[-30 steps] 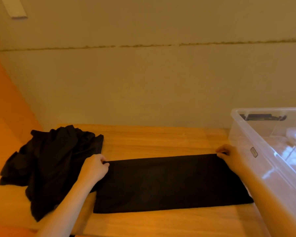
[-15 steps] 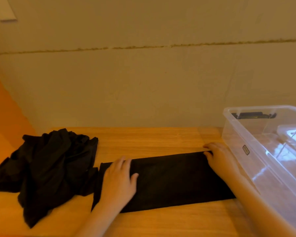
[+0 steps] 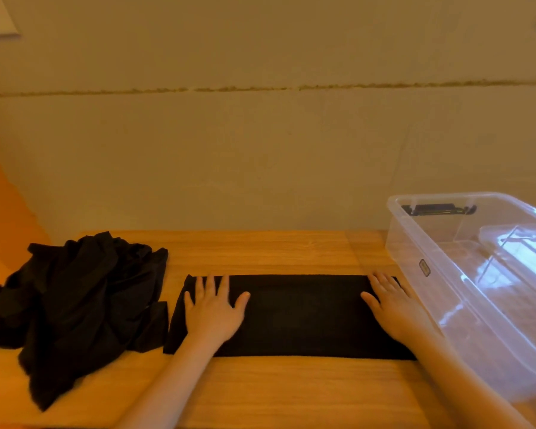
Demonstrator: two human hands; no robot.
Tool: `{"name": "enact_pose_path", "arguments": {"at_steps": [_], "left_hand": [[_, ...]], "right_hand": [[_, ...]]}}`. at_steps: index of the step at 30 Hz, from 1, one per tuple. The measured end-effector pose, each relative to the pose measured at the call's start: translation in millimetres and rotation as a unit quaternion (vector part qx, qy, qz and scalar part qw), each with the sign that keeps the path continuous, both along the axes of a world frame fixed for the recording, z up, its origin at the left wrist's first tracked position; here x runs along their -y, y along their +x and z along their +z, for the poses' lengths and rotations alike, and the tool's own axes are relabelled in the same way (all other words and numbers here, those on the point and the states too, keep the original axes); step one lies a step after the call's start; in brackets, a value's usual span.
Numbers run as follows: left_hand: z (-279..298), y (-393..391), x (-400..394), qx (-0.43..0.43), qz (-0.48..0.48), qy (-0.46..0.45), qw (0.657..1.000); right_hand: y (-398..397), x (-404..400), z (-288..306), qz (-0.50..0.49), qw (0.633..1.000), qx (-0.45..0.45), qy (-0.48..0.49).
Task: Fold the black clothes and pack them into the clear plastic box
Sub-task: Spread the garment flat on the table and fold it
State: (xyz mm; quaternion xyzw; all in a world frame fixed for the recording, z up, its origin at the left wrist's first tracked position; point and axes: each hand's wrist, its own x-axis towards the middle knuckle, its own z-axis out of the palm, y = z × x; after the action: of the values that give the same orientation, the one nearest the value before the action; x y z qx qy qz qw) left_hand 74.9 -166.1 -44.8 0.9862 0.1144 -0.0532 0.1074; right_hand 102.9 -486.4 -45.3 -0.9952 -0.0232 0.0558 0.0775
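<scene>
We have a black garment (image 3: 294, 317) lying flat on the table (image 3: 260, 252) as a long folded strip, its right end just beside the clear plastic box (image 3: 421, 243). Our left hand (image 3: 214, 311) rests flat on the strip's left end and our right hand (image 3: 393, 308) on its right end, the fingers of both straight and spread, pressing down and gripping nothing.

We judge this cloth to be light, soft and limp. It will not hold a shape by itself, so a crease lasts only if we press it, and a lifted end will sag and may unfold. It looks matte and not slippery, so flat palms should smooth it without sliding it along the wood.

For the next fold we would pinch the two corners of one short end, carry that end over to the other, and press again. To move the finished bundle, we would slide the fingers under it from both sides and keep the thumbs on top.

A heap of black clothes (image 3: 75, 298), crumpled and unfolded, sits at the left, touching or nearly touching the strip. The box looks to hold no clothes; glare hides part of its floor.
</scene>
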Motion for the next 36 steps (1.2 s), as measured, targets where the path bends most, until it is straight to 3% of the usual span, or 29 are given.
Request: {"name": "enact_pose_path", "arguments": {"at_steps": [3,7,11,13,16,21,25,28,30,33,36], "left_hand": [[1,11,-18,0.002,0.053,0.011,0.999],[1,19,-33,0.018,0.025,-0.004,1.0],[-2,14,-48,0.144,0.013,-0.107,0.984],[1,13,-53,0.207,0.063,-0.161,0.963],[11,17,-58,0.221,0.164,-0.248,0.929],[12,18,-65,0.235,0.174,-0.299,0.908],[8,19,-67,0.287,0.168,-0.32,0.887],[9,22,-63,0.311,0.162,-0.335,0.874],[8,24,-59,0.311,0.16,-0.321,0.88],[1,29,-60,0.304,0.15,-0.272,0.901],[-1,32,-60,0.287,0.114,-0.214,0.927]], "right_hand": [[-6,-1,-3,-0.028,1.0,0.012,0.0],[-1,6,1,-0.033,0.998,0.021,0.05],[1,14,-1,-0.065,0.988,0.052,0.127],[1,15,-2,-0.091,0.978,0.098,0.162],[2,13,0,-0.125,0.951,0.141,0.244],[13,6,-1,-0.152,0.931,0.2,0.264],[17,5,2,-0.144,0.934,0.224,0.24],[18,0,3,-0.062,0.944,0.29,0.146],[19,-1,4,-0.032,0.942,0.316,0.106],[23,-1,7,-0.076,0.942,0.308,0.106],[27,-1,8,-0.106,0.964,0.227,0.088]]}}
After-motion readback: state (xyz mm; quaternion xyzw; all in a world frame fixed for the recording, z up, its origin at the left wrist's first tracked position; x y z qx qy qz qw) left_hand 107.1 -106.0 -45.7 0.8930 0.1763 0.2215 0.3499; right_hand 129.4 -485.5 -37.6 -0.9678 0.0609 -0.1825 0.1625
